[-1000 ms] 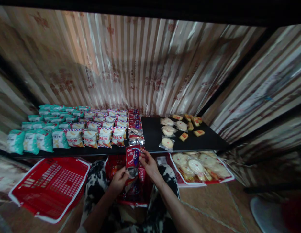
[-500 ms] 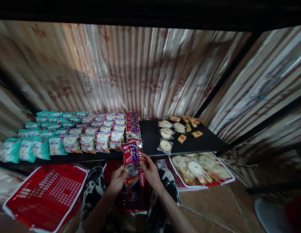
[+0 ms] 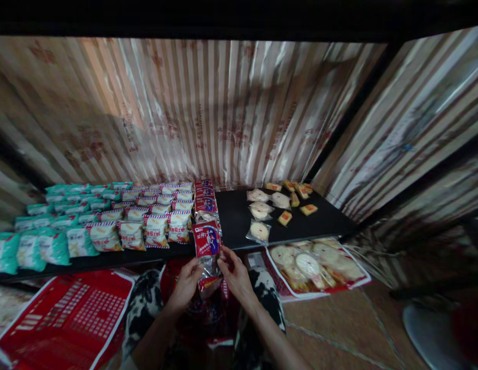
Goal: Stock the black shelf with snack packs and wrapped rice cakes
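Showing "si神1号", the red packet is before the shelf's front edge, finger-pinched by the left hand lower left and right hand lower right, both angled inward.

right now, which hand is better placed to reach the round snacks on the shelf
Probably the right hand: nearer the round snacks than the left hand; both grip the red packet.

the light is dim, with glare and shadow across the striped sheeting and blurred corners
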Demonstrator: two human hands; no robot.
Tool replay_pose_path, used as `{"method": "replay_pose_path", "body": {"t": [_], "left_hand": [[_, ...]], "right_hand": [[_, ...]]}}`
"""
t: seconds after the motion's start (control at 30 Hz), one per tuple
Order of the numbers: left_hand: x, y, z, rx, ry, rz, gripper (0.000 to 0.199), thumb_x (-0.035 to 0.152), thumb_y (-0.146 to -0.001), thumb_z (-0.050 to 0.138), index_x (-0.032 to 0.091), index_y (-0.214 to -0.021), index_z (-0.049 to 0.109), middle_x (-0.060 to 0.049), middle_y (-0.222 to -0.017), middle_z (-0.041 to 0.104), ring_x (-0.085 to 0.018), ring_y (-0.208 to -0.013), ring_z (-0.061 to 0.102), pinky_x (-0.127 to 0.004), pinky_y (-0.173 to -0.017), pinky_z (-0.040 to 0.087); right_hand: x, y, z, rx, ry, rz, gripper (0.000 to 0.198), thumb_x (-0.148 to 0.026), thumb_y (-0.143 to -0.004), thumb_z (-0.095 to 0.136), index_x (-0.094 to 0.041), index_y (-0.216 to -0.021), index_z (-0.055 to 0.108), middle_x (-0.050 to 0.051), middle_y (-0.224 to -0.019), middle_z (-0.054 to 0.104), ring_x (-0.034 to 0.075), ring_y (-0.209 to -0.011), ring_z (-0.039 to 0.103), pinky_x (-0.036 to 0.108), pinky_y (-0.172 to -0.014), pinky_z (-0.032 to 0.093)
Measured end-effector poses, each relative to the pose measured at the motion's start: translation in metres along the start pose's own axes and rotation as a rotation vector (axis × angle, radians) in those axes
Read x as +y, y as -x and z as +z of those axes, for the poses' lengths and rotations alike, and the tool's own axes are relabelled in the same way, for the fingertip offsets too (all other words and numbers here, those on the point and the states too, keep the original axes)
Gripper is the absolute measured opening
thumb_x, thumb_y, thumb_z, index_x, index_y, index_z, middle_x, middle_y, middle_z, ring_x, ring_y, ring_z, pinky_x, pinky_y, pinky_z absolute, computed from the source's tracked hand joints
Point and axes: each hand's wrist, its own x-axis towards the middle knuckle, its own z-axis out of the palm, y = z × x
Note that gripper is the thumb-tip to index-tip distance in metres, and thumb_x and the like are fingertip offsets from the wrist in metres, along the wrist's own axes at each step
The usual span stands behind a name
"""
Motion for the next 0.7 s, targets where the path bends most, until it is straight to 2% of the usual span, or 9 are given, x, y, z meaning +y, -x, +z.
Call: {"method": "replay_pose_path", "body": {"t": [0.23,0.53,0.7], "left_hand": [[0.009,-0.001,0.01,0.043,0.05,-0.046,0.036,0.039,-0.068,0.062,0.016,-0.094,0.067,-0.006,-0.095,0.071,-0.023,-0.089,0.063,-0.032,-0.083,0.046],[0.013,-0.005,0.019,0.052,0.051,-0.055,0.037,0.041,-0.064,0.066,0.015,-0.09,0.068,-0.008,-0.092,0.071,-0.024,-0.088,0.063,-0.034,-0.082,0.046],[0.013,-0.009,0.024,0.035,0.02,-0.045,0.034,0.039,-0.068,0.062,0.016,-0.093,0.068,-0.006,-0.094,0.071,-0.023,-0.089,0.062,-0.032,-0.083,0.046]], "right_hand": [[-0.002,-0.002,-0.005,0.03,-0.007,-0.06,0.036,-0.034,-0.078,0.056,-0.024,-0.112,0.059,0.005,-0.105,0.064,0.018,-0.091,0.062,0.031,-0.08,0.053],[-0.006,-0.005,-0.014,0.072,0.06,-0.114,0.034,-0.033,-0.078,0.057,-0.023,-0.11,0.061,0.006,-0.101,0.064,0.019,-0.09,0.062,0.031,-0.078,0.054],[-0.008,-0.006,-0.015,0.073,0.133,-0.142,0.034,-0.034,-0.079,0.056,-0.023,-0.111,0.061,0.008,-0.113,0.06,0.022,-0.104,0.057,0.037,-0.089,0.049]]}}
